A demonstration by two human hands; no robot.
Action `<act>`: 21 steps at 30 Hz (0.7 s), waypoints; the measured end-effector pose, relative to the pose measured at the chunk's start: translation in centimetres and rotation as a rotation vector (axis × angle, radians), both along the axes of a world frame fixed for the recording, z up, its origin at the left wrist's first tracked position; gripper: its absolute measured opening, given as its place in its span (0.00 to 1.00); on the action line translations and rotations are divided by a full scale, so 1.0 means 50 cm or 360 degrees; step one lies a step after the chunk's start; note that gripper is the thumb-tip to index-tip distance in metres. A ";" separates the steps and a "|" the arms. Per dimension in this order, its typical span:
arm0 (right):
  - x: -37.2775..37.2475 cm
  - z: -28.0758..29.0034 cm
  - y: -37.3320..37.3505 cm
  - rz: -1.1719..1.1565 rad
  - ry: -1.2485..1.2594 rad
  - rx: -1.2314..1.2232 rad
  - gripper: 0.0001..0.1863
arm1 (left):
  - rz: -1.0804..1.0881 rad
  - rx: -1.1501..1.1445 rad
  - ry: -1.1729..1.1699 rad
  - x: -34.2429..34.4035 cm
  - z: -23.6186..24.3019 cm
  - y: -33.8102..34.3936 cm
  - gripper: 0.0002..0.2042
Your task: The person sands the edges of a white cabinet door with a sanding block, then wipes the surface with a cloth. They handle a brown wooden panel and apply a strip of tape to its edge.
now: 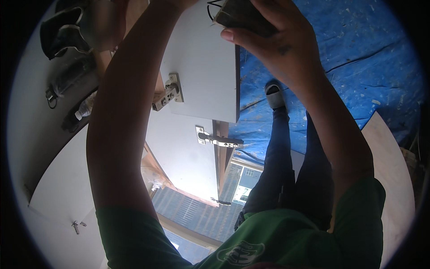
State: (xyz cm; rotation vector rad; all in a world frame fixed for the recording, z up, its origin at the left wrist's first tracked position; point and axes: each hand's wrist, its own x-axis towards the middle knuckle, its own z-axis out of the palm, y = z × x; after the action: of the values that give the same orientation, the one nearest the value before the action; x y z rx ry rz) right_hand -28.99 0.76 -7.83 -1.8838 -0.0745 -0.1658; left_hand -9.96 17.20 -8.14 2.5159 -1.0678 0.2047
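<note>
My right hand [286,40] is raised at the top, its thumb and fingers closed around a dark brown block [245,19] with a rough, pale edge. A thin black wire loop [210,11] shows beside the block. Only the wrist end of my left hand [177,3] shows at the top edge; its fingers are out of sight. Below the block hangs a white cabinet door [204,67] with a dark edge, near both hands. A metal concealed hinge [172,92] is fixed to this door. Another white door [179,141] lower down carries a second hinge [215,138].
A blue tarp [358,58] covers the floor at right, with my slippered foot [275,96] on it. Pale boards [389,166] stand at far right. At left are black gear [65,33], a clear bottle [85,107] and small metal screws [77,227] on a white surface.
</note>
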 end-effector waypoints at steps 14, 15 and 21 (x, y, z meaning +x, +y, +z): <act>0.076 -0.030 0.009 0.0099 0.0014 0.0939 0.30 | 0.0142 -0.0334 0.0171 -0.008 0.002 -0.005 0.23; 0.020 -0.048 0.025 0.0072 -0.0045 0.0792 0.34 | 0.0136 -0.0337 0.0176 -0.005 -0.002 -0.005 0.23; -0.304 -0.045 0.103 0.0170 0.0000 0.0415 0.52 | 0.0123 -0.0304 0.0142 -0.003 0.001 -0.002 0.25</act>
State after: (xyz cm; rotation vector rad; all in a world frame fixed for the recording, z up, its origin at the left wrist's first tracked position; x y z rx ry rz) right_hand -44.20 5.90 -10.07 -1.6158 -0.1463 -0.0974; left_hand -10.11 17.12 -8.07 2.3729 -0.8738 0.2043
